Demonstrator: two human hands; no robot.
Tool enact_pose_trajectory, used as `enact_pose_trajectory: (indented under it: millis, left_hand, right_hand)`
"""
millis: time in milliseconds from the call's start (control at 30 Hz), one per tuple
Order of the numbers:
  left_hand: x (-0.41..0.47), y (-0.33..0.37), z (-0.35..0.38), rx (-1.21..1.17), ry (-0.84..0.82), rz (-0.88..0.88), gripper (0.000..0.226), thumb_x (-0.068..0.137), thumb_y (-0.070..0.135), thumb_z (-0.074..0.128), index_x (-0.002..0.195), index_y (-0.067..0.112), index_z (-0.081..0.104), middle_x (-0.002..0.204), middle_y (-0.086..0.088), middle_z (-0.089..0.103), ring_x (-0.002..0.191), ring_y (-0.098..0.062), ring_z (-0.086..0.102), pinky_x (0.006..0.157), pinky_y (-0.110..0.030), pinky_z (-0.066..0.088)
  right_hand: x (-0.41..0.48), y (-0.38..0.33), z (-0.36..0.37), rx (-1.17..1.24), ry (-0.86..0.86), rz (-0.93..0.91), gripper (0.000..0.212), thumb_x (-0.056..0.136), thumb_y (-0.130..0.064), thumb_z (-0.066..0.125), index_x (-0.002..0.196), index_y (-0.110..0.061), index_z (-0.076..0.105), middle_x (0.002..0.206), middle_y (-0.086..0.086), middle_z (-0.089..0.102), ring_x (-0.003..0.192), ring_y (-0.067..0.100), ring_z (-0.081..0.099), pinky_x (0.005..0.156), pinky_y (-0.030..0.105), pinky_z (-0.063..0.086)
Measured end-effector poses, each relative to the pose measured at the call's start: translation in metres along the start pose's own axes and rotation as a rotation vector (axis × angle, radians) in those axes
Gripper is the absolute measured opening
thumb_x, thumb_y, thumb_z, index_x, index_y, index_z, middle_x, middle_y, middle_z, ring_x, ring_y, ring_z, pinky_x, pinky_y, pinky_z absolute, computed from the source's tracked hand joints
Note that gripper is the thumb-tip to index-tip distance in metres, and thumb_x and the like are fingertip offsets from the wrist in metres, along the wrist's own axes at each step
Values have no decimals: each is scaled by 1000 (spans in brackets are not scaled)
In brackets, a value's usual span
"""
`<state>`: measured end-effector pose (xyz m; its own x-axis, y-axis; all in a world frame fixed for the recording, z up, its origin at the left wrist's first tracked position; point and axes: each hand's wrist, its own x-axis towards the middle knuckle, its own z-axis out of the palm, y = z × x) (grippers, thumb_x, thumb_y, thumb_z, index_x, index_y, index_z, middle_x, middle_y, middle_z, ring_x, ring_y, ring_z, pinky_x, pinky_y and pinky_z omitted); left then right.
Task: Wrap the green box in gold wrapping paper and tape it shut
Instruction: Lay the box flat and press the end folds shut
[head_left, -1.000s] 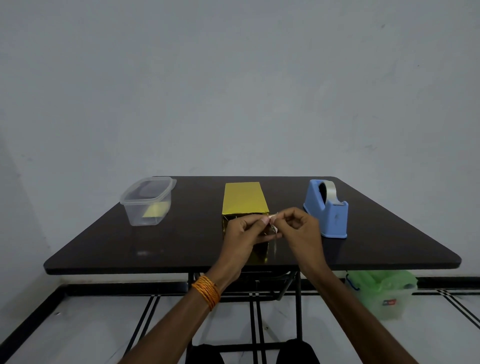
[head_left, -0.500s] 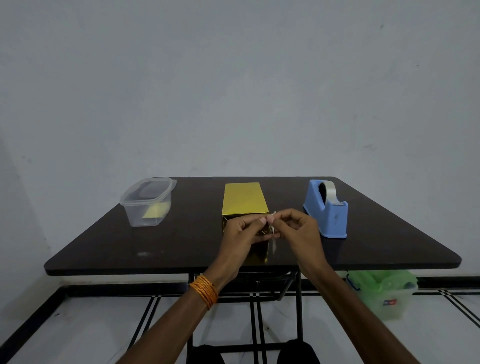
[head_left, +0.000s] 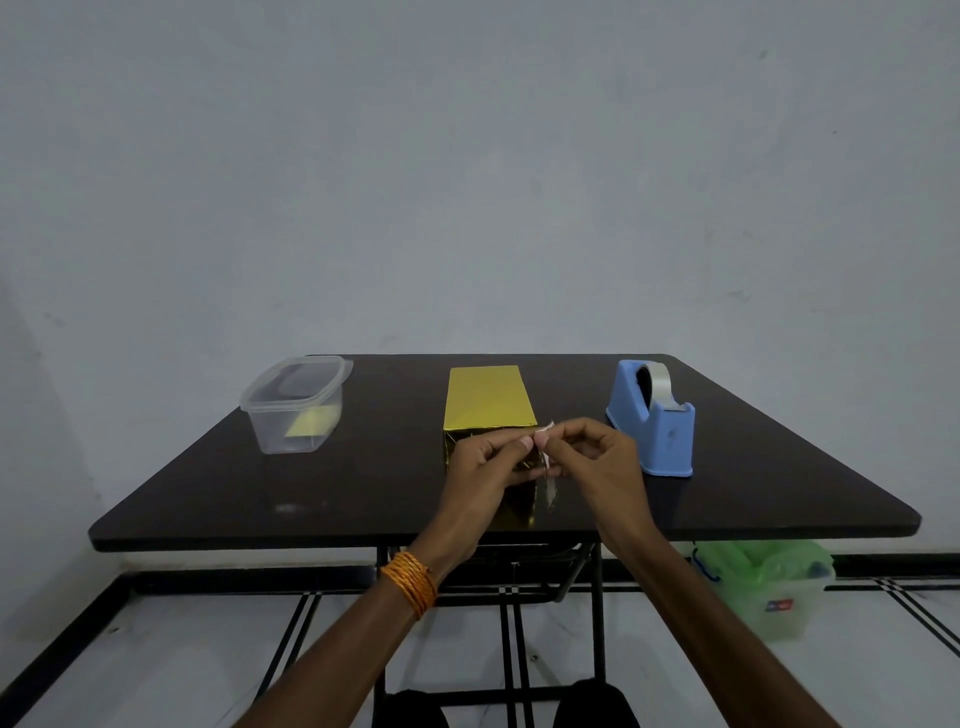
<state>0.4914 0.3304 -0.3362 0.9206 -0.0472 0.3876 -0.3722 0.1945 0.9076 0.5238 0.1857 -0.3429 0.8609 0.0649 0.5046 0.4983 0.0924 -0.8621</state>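
Since 1 s ago, strip of clear tape (head_left: 549, 488) changes from a short crumpled tab btwn the fingertips to a length hanging straight down; both hands sit approx. where they were.

Task object, gold-foil-wrapped rectangular box (head_left: 488, 402), lies at table ctr, long axis running away from the viewer. Its top face is smooth and its near end partly hidden behind the hands; no green shows.

Just in front of that near end, left hand (head_left: 483, 467) and right hand (head_left: 597, 460) meet. Each pinches the tape's upper end btwn thumb and forefinger, other fingers curled. Whether the strip touches the box cannot be told.

Judged meaning: tape is freed and straightened, so next step is prob. pressing it over the near-end fold; wrap looks nearly done. Risk: strip sticking to itself or to fingers.

Just right of the hands stands blue plastic tape dispenser (head_left: 660, 431) w/ clear roll. Well left sits clear plastic tub (head_left: 296, 410) w/ yellow scrap inside. All rest on dark tabletop (head_left: 208, 493). Left wrist bears orange thread band (head_left: 410, 582).
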Motion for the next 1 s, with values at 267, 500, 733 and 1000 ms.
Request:
enact_pose_trajectory:
  millis: [267, 500, 733, 1000]
  left_hand:
    - [-2, 0, 3, 50, -4, 11, 28, 102, 7, 48, 119, 5, 70, 117, -8, 72, 107, -26, 70, 85, -29, 58]
    - [-1, -3, 3, 61, 9, 9, 28, 102, 8, 48, 118, 5, 71, 116, -8, 72, 108, -25, 69, 85, -29, 58]
    - [1, -6, 1, 101, 17, 39, 29, 102, 8, 48, 120, 8, 71, 118, -1, 72, 113, -18, 66, 88, -30, 57]
    - [3, -12, -1, 302, 36, 131, 29, 102, 12, 52, 124, 16, 69, 121, 6, 70, 114, -11, 64, 93, -41, 57]
  right_hand:
    - [0, 3, -1, -28, 26, -6, 5, 90, -10, 71, 86, -8, 74, 84, 9, 73, 82, 30, 71, 68, 41, 62]
    - [0, 2, 0, -52, 40, -1, 7, 90, -8, 70, 85, -9, 74, 82, 9, 73, 77, 28, 70, 65, 35, 60]
    - [-4, -4, 2, -31, 32, -1, 5, 90, -10, 71, 90, -11, 76, 85, 8, 75, 79, 31, 71, 68, 38, 62]
    - [-3, -8, 3, -84, 61, -15, 7, 90, -10, 71, 88, -13, 77, 80, 6, 75, 73, 21, 72, 60, 23, 57]
